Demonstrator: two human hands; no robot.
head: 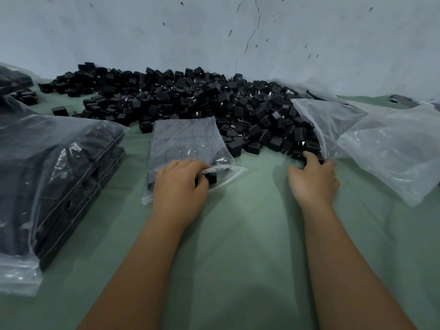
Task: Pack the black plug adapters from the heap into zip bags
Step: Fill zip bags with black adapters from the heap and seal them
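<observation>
A large heap of black plug adapters (190,101) lies along the wall on the green table. In front of it lies a zip bag (185,141) partly filled with rows of adapters, its open mouth facing me. My left hand (178,184) sits at that mouth, fingers curled round a black adapter (210,177) and the bag's lip. My right hand (314,179) reaches into the near right edge of the heap, fingers curled over adapters (307,148) there. Whether it has one in its grasp is hidden by the fingers.
A stack of filled zip bags (54,177) stands at the left. Empty clear bags (381,144) are piled at the right, beside my right hand. The pale wall (214,32) closes off the back. Green table surface (250,234) stretches between my arms.
</observation>
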